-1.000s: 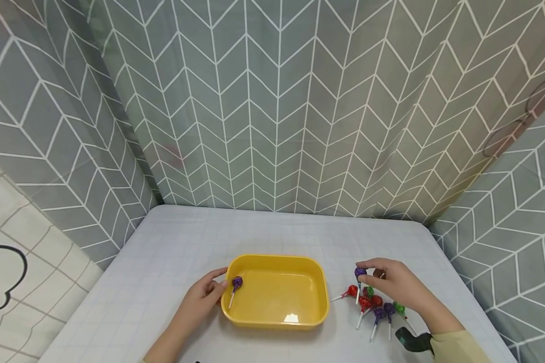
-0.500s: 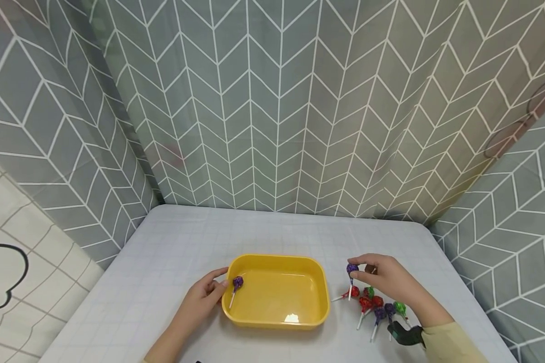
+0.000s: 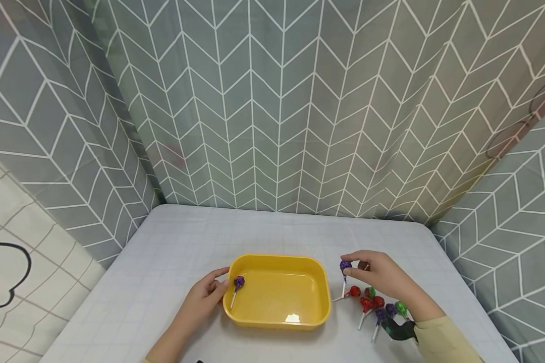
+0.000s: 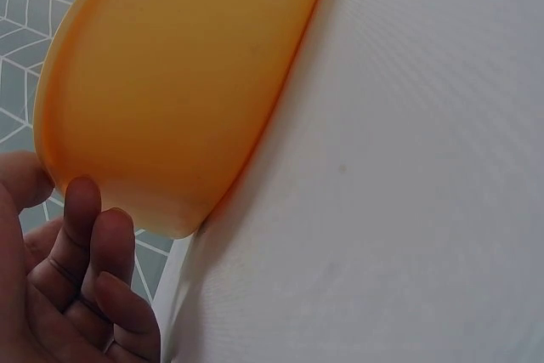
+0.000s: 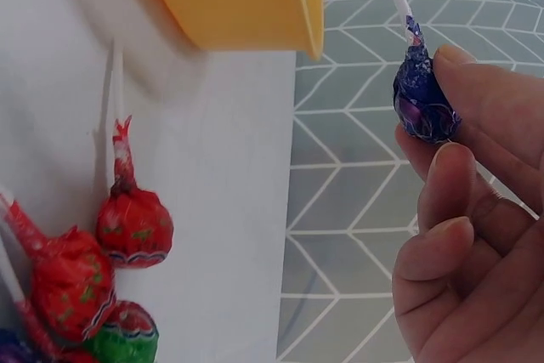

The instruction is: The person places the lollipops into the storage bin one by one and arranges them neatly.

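Observation:
My right hand (image 3: pixel 374 272) pinches a purple-wrapped lollipop (image 5: pixel 422 101) by its candy head, between thumb and fingertips, with the white stick hanging down in the head view. It is held just right of the yellow tray (image 3: pixel 277 323), above the other lollipops. At the tray's left end, my left hand (image 3: pixel 204 297) grips the rim, thumb on top and the other fingers against the outer wall. Inside the tray, near that thumb, lies another purple lollipop (image 3: pixel 239 282). The left wrist view shows the fingers (image 4: pixel 82 210) at the tray's edge.
Right of the tray lie several lollipops on the white table (image 3: pixel 186 227): a red one (image 3: pixel 355 291) with its stick toward the tray, more red ones, a green one (image 3: pixel 400 308) and purple ones. A patterned grey curtain (image 3: pixel 272 101) hangs behind the table.
My right hand has moved left toward the tray and slightly up in view, carrying the purple lollipop away from the pile. The left hand and tray have stayed in place.

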Demonstrator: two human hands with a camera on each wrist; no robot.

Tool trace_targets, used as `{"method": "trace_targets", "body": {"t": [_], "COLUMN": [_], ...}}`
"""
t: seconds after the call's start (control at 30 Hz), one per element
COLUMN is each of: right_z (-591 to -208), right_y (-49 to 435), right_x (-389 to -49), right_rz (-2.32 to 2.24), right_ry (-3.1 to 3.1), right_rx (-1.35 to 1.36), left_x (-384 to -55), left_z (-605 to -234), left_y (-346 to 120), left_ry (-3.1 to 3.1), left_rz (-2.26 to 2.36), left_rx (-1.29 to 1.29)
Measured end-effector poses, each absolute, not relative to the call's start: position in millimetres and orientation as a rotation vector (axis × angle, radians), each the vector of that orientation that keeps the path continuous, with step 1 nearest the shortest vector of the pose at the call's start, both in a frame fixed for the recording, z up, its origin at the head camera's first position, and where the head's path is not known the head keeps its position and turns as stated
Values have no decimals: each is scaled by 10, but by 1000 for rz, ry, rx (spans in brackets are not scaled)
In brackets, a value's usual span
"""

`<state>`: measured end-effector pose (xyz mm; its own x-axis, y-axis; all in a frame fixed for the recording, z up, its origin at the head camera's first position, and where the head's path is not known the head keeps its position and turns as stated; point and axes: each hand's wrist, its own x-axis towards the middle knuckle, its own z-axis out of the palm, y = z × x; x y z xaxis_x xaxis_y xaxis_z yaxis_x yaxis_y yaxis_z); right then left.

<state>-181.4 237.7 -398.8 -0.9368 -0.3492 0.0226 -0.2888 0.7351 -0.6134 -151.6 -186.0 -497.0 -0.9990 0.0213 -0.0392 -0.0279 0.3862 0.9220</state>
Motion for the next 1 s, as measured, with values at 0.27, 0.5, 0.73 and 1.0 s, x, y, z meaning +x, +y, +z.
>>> {"method": "trace_targets", "body": {"t": [0.27, 0.5, 0.73, 1.0], "right_z": [-3958, -3948, -3925, -3912], "right_y": [2309, 2252, 2187, 2108], "right_x": [-1850, -1883, -1900, -1915], "right_rz": [-956, -926, -943, -959], "right_ry": [2854, 2871, 2860, 2839], "right_rx": [-573, -588, -599, -633], "left_x": [-1516, -1514, -1510, -1512], "left_z": [-4972, -4979, -4979, -4971], "left_y": [-1860, -1870, -1875, -1874], "left_ry": [2580, 2583, 2583, 2583], "left_rz": [1710, 1696, 1692, 1699], "left_rx": [10, 9, 2, 6]}}
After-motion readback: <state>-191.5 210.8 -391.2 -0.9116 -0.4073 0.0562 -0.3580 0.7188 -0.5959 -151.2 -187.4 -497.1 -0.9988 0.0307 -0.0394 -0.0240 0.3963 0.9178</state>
